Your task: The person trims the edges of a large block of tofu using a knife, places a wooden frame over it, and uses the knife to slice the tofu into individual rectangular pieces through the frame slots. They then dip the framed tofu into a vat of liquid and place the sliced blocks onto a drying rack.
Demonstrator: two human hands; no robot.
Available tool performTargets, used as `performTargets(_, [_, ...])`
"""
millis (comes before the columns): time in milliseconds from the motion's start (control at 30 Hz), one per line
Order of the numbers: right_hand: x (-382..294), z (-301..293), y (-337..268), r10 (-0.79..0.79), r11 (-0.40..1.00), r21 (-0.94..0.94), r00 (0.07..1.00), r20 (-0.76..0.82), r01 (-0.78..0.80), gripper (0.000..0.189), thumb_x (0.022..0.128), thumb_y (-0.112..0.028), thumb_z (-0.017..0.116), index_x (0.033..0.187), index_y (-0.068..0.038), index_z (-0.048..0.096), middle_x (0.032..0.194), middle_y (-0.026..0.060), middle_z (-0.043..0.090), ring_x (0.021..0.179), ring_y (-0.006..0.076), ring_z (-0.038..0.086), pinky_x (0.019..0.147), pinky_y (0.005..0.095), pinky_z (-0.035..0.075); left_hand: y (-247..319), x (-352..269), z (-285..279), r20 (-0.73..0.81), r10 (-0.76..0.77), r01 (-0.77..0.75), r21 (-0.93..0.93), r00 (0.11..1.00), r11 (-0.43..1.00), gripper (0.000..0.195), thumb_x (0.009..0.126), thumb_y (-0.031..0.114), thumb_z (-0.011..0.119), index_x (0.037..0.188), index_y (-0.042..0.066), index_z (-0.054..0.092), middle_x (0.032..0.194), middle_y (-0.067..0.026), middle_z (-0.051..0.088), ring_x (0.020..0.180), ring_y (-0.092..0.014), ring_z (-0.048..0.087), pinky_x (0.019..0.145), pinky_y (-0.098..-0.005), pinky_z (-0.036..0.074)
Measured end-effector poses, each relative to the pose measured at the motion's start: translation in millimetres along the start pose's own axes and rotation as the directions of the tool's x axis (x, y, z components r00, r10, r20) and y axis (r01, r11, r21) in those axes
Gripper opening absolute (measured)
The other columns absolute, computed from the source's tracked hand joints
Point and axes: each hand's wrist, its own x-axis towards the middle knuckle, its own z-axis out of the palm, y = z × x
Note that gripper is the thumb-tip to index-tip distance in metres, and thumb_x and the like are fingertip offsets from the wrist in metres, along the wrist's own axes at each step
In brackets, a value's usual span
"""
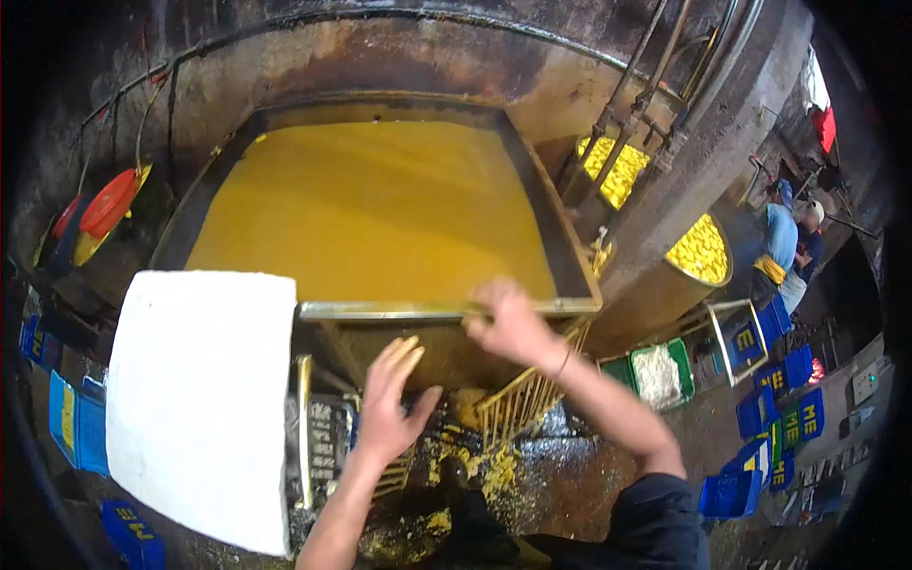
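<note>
A large rectangular vat of yellow liquid (370, 206) lies in front of me. My right hand (506, 320), slightly blurred, is at the near metal rim of the vat (399, 311), its fingers curled; whether it holds something small cannot be made out. Lower and further left, my left hand (395, 399) is raised with thumb and fingers apart and holds nothing; its fingertips are stained yellow. A big white slab (206, 406) stands left of it, by the vat's near left corner. Below the hands, yellow scraps (502, 474) are scattered over the wet floor.
A slatted rack (524, 406) stands below the rim at right. Beyond are a concrete pillar (684, 157), drums of yellow pieces (702, 249), a green crate with white contents (659, 374) and blue crates (730, 493). Two people (780, 235) are at far right. Red basins (110, 203) stand at left.
</note>
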Motion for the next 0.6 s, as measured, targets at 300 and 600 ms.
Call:
performTargets(300, [-216,198,-321,0.458,0.451,0.784,0.864,0.209,-0.428,0.030,0.090,-0.004,0.062,0.118,0.005,0.063,0.103,0.0112,0.071,0.091,0.0119,0.065,0.080,0.0254,0.053,-79,-277,-354,-0.563,-0.285,0.438,0.155,0.776,0.886,0.031,0.093,0.004,0.059,0.124,-0.002,0.057,0.128,-0.0150,0.056,0.118,-0.027,0.053,0.103,-0.0403,0.041])
performTargets(600, [-220,226,-491,0.725,0.523,0.630,0.688,0.025,-0.574,0.046,0.091,-0.024,0.068,0.118,0.012,0.060,0.105,0.0270,0.068,0.096,0.0326,0.067,0.086,0.0384,0.050,-153,-409,-503,-0.686,-0.463,0.581,-0.071,0.562,0.811,0.035,0.095,0.005,0.063,0.127,-0.003,0.052,0.128,-0.0104,0.054,0.118,-0.020,0.052,0.100,-0.0323,0.044])
